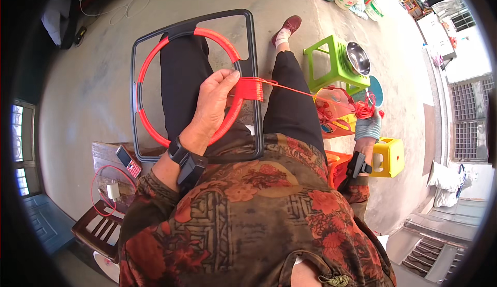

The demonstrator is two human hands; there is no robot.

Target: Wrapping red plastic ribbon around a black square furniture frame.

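On my lap lies a black frame (pixel 252 38) with rounded corners and a ring inside it. Red cord (pixel 151 131) is wound around several stretches of the ring. My left hand (pixel 211 100) is closed on the ring's right side, thumb and fingers pinching it beside a flat red woven strip (pixel 251 89). From this strip a taut red cord runs right to a loose red cord bundle (pixel 365 106). My right hand (pixel 368 127), in a striped glove, is closed at the bundle, out to my right; its fingertips are partly hidden by the cord.
A green stool (pixel 323 61) carries a metal bowl (pixel 357 58). Beside my right leg are a red-and-yellow bag (pixel 334 108) and a yellow stool (pixel 392 157). At left, a phone (pixel 128 161) and a white charger (pixel 113 190) rest on a wooden surface. Brooms and buckets stand far off.
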